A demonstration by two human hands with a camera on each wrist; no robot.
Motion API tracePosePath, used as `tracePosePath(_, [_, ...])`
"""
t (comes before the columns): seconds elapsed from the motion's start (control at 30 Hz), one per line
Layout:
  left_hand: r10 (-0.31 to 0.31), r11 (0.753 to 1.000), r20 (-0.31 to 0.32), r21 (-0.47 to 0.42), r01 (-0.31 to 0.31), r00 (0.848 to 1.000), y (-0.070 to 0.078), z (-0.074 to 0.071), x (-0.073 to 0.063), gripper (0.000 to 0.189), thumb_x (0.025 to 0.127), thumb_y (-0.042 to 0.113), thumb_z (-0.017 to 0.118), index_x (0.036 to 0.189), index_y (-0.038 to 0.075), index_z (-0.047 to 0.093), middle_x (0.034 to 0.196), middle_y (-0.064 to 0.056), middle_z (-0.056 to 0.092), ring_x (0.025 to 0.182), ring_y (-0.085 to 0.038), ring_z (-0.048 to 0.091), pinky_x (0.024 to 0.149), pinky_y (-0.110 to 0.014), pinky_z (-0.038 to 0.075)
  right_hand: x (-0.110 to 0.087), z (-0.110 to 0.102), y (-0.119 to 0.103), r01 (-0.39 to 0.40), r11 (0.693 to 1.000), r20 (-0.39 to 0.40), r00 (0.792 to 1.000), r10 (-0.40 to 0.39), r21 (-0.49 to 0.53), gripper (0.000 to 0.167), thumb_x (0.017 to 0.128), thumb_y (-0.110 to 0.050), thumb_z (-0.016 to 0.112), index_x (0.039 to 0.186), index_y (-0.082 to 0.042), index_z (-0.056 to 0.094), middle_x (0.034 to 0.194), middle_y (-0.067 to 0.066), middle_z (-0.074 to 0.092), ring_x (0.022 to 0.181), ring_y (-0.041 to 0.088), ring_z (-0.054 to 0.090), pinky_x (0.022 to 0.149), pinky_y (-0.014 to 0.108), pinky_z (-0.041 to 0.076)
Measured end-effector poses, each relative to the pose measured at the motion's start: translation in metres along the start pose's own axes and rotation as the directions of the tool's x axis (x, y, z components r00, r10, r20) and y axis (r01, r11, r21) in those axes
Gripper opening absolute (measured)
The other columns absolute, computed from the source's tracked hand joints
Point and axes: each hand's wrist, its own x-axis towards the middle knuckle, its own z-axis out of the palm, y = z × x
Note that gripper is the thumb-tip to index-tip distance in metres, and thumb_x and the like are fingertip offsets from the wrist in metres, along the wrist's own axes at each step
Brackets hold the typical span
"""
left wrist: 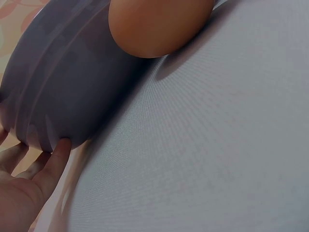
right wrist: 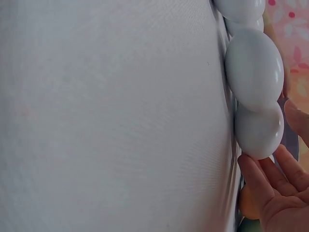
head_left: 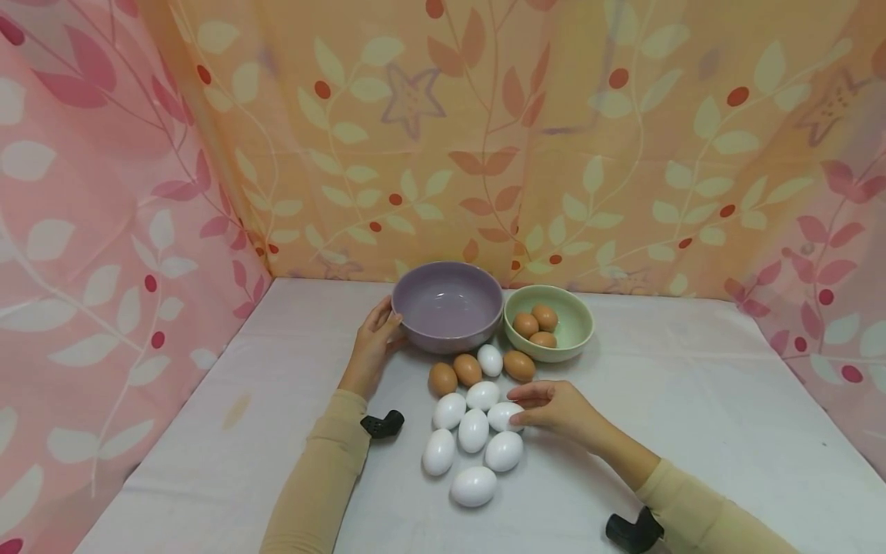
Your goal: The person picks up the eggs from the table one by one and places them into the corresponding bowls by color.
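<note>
My left hand (head_left: 372, 346) rests against the left outer side of a purple bowl (head_left: 448, 340), fingertips touching its wall. In the left wrist view, fairly straight fingers (left wrist: 57, 162) meet the bowl's wall (left wrist: 72, 92). The inside of this bowl holds nothing. Beside a white egg (head_left: 503, 416) is my right hand (head_left: 559, 412), thumb and fingers spread about the egg's right end. In the right wrist view its fingers (right wrist: 256, 176) touch the lower end of that egg (right wrist: 258, 133); the thumb stands off to the side. Several other white eggs (head_left: 474, 431) lie in a cluster.
A green bowl (head_left: 580, 338) with 3 brown eggs (head_left: 526, 324) stands right of the purple one. Before the bowls lie brown eggs (head_left: 443, 379) and one white egg (head_left: 490, 360). Patterned cloth (head_left: 415, 169) closes off the back and sides of the white tabletop (head_left: 692, 385).
</note>
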Motion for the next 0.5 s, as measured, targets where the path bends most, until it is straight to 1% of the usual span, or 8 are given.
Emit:
tracePosePath(0.23, [-0.007, 1.000, -0.010, 0.006, 0.007, 1.000, 0.0009, 0.0000, -0.0006, 0.055, 0.102, 0.018, 0.057, 0.153, 0.019, 0.038, 0.161, -0.001, 0.035, 0.144, -0.020, 0.039, 0.113, -0.050, 0.041, 0.0018, 0.0018, 0.0014, -0.003, 1.000, 0.013, 1.000, 0.003, -0.011, 0.053, 0.077, -0.021, 0.086, 0.120, 0.004, 0.067, 0.113, 0.014, 0.074, 0.097, 0.008, 0.068, 0.082, 0.019, 0.056])
tracePosePath(0.5, [0.000, 1.000, 0.001, -0.006, 0.000, 1.000, -0.0005, 0.0000, -0.0001, 0.056, 0.102, 0.015, 0.055, 0.155, 0.017, 0.035, 0.162, -0.003, 0.034, 0.146, -0.021, 0.035, 0.114, -0.051, 0.040, 0.0037, 0.0032, 0.0011, -0.017, 0.999, 0.002, 1.000, 0.017, -0.047, 0.048, 0.077, -0.021, 0.086, 0.116, 0.003, 0.070, 0.108, 0.011, 0.075, 0.091, 0.005, 0.066, 0.077, 0.018, 0.056])
